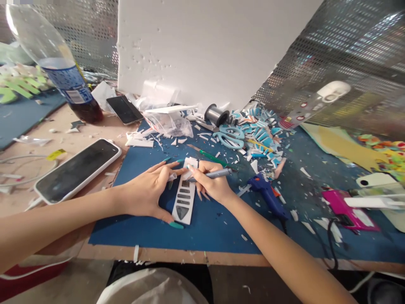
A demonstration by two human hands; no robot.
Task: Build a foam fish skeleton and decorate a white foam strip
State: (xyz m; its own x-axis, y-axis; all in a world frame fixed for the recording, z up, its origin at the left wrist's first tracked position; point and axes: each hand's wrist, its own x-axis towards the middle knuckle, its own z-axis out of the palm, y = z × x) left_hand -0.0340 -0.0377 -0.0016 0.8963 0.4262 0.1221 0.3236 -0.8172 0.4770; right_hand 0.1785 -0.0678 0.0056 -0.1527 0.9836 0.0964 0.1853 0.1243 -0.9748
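Observation:
A narrow white strip [187,214] lies on the blue mat, with a dark triangle and several dark bars along it. My left hand [152,190] steadies the strip from its left side. Its thumb is by the lower corner, a bent finger touches the upper part, and the other fingers stretch over the mat. A small clear piece [172,177] shows by its knuckles; I cannot tell what it is. My right hand [213,183] is closed around a grey pen-like tool [220,173], its tip over the strip's upper part. The fingers partly hide that end.
Behind the hands lie a green craft knife [209,155], light blue scissors [230,137], a wire spool [217,114] and scraps. A blue glue gun [268,196] is at right, with a magenta tool [349,209] beyond. At left are a phone [77,171] and a bottle [71,84].

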